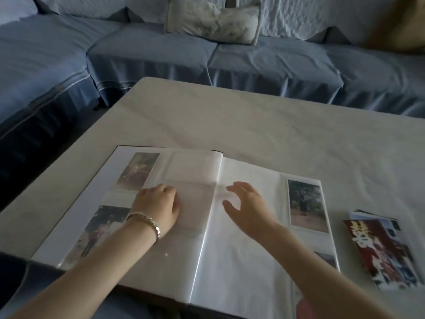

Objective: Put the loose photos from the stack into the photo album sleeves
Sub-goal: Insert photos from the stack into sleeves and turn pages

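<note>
A photo album [248, 238] lies open on the table in front of me, with clear plastic sleeves on both pages. Photos sit in the left page's sleeves [138, 171] and in a right-page sleeve [307, 206]. My left hand [158, 203], with a bracelet on the wrist, rests on the left page near the spine, its fingers bent down onto the plastic. My right hand [246, 206] hovers over the right page beside the spine, fingers spread and holding nothing. The stack of loose photos [384, 247] lies on the table right of the album.
The table [253, 125] is covered with a pale cloth. A blue sofa [161, 54] wraps around its far and left sides, with a light cushion [213, 19] on it. The album's near edge overhangs the table front.
</note>
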The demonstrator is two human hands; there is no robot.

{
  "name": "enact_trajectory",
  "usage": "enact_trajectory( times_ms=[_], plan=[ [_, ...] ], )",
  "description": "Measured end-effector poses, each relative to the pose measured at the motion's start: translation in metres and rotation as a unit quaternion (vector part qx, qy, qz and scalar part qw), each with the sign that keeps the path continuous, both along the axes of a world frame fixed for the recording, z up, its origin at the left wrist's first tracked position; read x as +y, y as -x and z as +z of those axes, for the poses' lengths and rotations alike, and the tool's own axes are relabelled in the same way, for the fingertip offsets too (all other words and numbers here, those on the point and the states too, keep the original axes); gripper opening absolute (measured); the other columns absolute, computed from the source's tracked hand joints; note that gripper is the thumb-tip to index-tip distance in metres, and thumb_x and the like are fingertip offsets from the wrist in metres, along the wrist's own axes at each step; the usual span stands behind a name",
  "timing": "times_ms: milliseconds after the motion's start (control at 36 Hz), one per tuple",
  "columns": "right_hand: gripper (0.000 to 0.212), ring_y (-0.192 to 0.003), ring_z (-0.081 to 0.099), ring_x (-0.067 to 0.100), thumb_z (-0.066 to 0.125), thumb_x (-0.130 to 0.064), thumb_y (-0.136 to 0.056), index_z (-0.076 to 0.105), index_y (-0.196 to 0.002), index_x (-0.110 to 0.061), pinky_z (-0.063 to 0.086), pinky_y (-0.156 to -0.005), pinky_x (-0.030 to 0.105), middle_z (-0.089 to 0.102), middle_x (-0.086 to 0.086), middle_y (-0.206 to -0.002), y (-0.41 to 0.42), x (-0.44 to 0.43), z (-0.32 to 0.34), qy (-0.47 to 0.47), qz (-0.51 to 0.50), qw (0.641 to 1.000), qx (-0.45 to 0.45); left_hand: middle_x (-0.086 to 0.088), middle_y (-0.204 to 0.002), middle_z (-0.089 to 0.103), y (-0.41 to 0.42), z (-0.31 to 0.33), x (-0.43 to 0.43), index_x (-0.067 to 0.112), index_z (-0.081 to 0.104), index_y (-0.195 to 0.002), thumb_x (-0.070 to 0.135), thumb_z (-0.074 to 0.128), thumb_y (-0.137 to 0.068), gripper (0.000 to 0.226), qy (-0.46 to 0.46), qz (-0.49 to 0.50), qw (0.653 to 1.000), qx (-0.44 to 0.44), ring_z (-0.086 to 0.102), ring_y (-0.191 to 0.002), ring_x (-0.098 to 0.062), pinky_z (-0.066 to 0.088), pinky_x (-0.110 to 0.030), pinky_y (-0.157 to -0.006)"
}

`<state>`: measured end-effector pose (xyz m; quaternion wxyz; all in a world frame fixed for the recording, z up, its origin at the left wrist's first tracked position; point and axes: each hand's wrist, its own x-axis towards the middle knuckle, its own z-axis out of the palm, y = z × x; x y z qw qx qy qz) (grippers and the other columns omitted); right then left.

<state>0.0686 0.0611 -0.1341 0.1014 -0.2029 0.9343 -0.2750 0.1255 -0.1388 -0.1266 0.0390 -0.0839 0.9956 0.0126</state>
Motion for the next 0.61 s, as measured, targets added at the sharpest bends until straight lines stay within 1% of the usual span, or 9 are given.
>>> enact_trajectory(
  times_ms=[56,111,194,278,333,389,444,528,611],
  plan=[
    [0.037,-0.124,0.044,0.014,0.056,-0.025,-0.091,0.056,-0.127,-0.015,0.027,-0.099,0.015,0.047,-0.001,-0.135,-0.011,0.03,0.0,0.027,-0.055,0.998,0.006,0.0,-0.118,0.054,0.004,0.002,0.014,0.017,0.055,-0.107,0.027,0.042,-0.093,0.022,-0.008,-0.014,1.0,0.02,0.054,-0.107,-0.022,0.037,-0.03,-0.088],
    [0.032,-0.116,0.049,0.013,0.059,-0.021,-0.089,0.06,-0.121,-0.016,0.029,-0.091,0.012,0.052,-0.003,-0.127,-0.022,0.063,0.0,0.049,-0.111,0.993,0.004,-0.008,-0.121,0.054,0.006,0.0,0.03,0.008,0.061,-0.105,0.017,0.052,-0.09,0.02,-0.07,-0.054,0.993,0.073,0.055,-0.105,-0.03,0.041,-0.034,-0.089],
    [0.034,-0.105,0.05,0.009,0.061,-0.021,-0.087,0.06,-0.121,-0.02,0.035,-0.088,0.018,0.052,-0.003,-0.125,-0.038,0.113,-0.002,0.05,-0.184,0.981,-0.028,-0.018,-0.105,0.064,0.007,0.001,0.06,-0.001,0.068,-0.089,-0.001,0.067,-0.075,0.014,-0.154,-0.11,0.975,0.118,0.063,-0.09,-0.037,0.051,-0.042,-0.08],
    [0.039,-0.093,0.049,0.004,0.059,-0.026,-0.089,0.054,-0.127,-0.021,0.038,-0.076,0.011,0.05,-0.002,-0.125,-0.049,0.155,-0.005,0.017,-0.23,0.969,-0.085,-0.009,-0.105,0.065,0.011,0.003,0.094,0.004,0.068,-0.097,0.005,0.062,-0.083,0.016,-0.2,-0.126,0.965,0.111,0.062,-0.097,-0.029,0.05,-0.035,-0.082],
    [0.037,-0.091,0.051,0.003,0.058,-0.027,-0.09,0.053,-0.126,-0.02,0.04,-0.074,0.012,0.054,-0.001,-0.121,-0.054,0.173,-0.009,0.007,-0.24,0.964,-0.117,0.001,-0.107,0.063,0.013,0.001,0.114,0.012,0.066,-0.105,0.015,0.054,-0.089,0.02,-0.23,-0.115,0.96,0.107,0.06,-0.1,-0.02,0.045,-0.028,-0.08],
    [0.022,-0.088,0.056,0.007,0.057,-0.025,-0.09,0.059,-0.112,-0.019,0.042,-0.068,0.017,0.062,-0.002,-0.106,-0.058,0.185,-0.013,0.023,-0.252,0.959,-0.13,0.006,-0.106,0.062,0.015,-0.002,0.131,0.016,0.064,-0.107,0.019,0.052,-0.091,0.02,-0.255,-0.11,0.955,0.102,0.059,-0.099,-0.015,0.046,-0.027,-0.079],
    [0.005,-0.077,0.059,0.007,0.058,-0.02,-0.09,0.06,-0.094,-0.021,0.04,-0.057,0.011,0.065,-0.001,-0.086,-0.061,0.191,-0.016,0.05,-0.265,0.953,-0.136,0.007,-0.104,0.062,0.015,-0.004,0.145,0.018,0.064,-0.106,0.019,0.052,-0.091,0.02,-0.272,-0.111,0.952,0.089,0.059,-0.099,-0.012,0.046,-0.026,-0.08],
    [0.017,-0.058,0.054,0.004,0.058,-0.017,-0.09,0.061,-0.073,-0.02,0.038,-0.051,0.011,0.061,-0.004,-0.064,-0.062,0.196,-0.018,0.091,-0.261,0.951,-0.138,0.005,-0.101,0.063,0.019,-0.008,0.162,0.016,0.065,-0.102,0.017,0.054,-0.09,0.017,-0.301,-0.111,0.945,0.057,0.06,-0.092,-0.01,0.047,-0.026,-0.083],
    [0.021,-0.051,0.052,0.002,0.058,-0.014,-0.089,0.067,-0.07,-0.016,0.036,-0.046,0.009,0.061,-0.001,-0.059,-0.064,0.196,-0.017,0.126,-0.275,0.945,-0.123,0.005,-0.093,0.066,0.023,-0.009,0.173,0.014,0.067,-0.097,0.015,0.057,-0.088,0.014,-0.343,-0.095,0.934,0.033,0.06,-0.081,-0.006,0.047,-0.018,-0.078]
  ],
)
